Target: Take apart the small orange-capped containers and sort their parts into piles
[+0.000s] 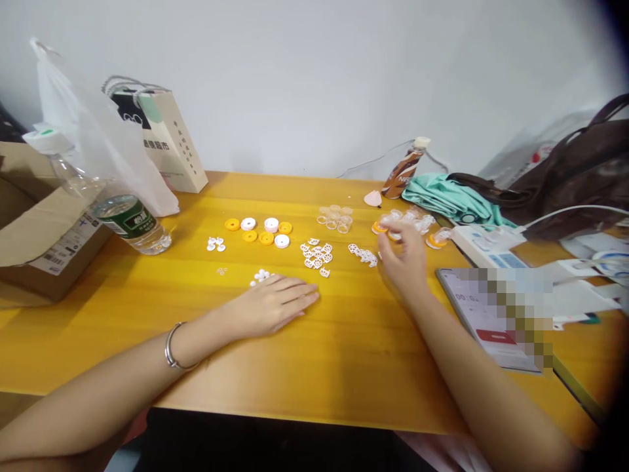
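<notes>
Left hand [272, 303]: we rest it flat, fingers spread, grasping nothing, near the white pieces [260, 275].
Right hand [403, 252]: fingertips pinch a small part at the far-right assembled pile [410, 221].
Risk: our sleeve-less forearm may sweep the loose white clips [317, 254] off the table [344, 354].

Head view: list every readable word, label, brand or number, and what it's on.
"NES": start of a brand on the brown drink bottle; the rest cannot be read.
"00": digits at the top of the phone screen; the rest is pixelated.
Paper bag: printed characters, too blurred to read.
Water bottle: green label, text too small.
Cardboard box: shipping label, unreadable.
Power strip: markings unreadable.
</notes>
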A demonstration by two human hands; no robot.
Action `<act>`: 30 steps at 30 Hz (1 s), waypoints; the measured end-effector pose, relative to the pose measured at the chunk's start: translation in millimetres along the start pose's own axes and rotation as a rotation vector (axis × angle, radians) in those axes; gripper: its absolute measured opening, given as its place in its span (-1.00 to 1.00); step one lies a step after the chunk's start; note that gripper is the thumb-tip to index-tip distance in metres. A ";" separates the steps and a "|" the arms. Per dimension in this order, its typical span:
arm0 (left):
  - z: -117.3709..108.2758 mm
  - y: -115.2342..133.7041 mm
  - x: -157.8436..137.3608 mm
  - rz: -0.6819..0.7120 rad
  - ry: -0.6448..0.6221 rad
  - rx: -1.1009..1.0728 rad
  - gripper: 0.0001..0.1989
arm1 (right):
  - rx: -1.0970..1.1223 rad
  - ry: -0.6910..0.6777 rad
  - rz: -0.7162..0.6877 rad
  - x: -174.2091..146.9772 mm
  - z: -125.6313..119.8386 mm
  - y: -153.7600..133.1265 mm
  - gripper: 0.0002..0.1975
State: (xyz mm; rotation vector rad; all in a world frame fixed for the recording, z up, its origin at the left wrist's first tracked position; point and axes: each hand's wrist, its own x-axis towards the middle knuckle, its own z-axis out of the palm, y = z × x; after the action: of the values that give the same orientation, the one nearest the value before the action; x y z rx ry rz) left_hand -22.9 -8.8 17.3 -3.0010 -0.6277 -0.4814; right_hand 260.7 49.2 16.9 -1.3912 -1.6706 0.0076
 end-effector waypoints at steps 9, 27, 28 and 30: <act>8.7 -3.9 -2.5 0.051 -0.001 0.038 -0.71 | -0.608 -0.108 0.018 13.2 -5.0 72.1 -0.43; 8.0 -9.9 -4.9 -0.051 0.072 -0.215 -0.74 | -0.108 0.124 -0.038 11.0 -5.4 37.2 -0.64; 6.7 -12.3 -5.3 -0.054 0.078 -0.204 -0.74 | -0.037 0.119 -0.062 8.4 -6.1 28.0 -0.63; 0.5 -20.9 -7.2 -0.075 0.091 -0.179 -0.74 | 0.083 0.070 -0.128 1.3 -6.5 7.1 -0.64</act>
State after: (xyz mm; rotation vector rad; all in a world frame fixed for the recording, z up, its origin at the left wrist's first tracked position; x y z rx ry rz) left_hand -37.3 7.6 14.1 -3.1067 -0.7296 -0.7106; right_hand 270.4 49.4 17.7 -1.2079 -1.6790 -0.0432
